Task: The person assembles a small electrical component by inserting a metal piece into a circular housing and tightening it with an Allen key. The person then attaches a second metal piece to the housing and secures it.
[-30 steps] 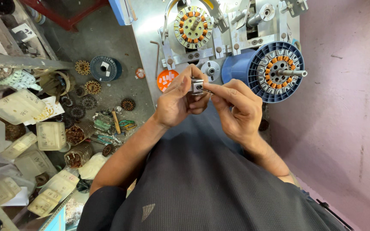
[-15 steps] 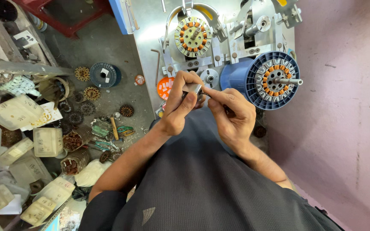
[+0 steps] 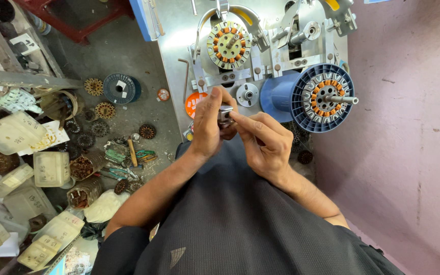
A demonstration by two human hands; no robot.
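The small metal part (image 3: 225, 114) sits at the frame's centre, pinched between my left hand (image 3: 210, 127) and right hand (image 3: 263, 145), just below the desk (image 3: 174, 46). Fingers of both close on it. If my grip loosens, I judge it could drop to the cluttered floor (image 3: 128, 122). Both wrists bend inward, forearms angled up.

My left hand (image 3: 211, 122) and right hand (image 3: 263, 142) were bare, with no gloves, rings or watch, and both forearms were uncovered to above the elbow. I wore a dark grey, finely textured shirt (image 3: 240, 229) with a small pale triangular mark low on the front.
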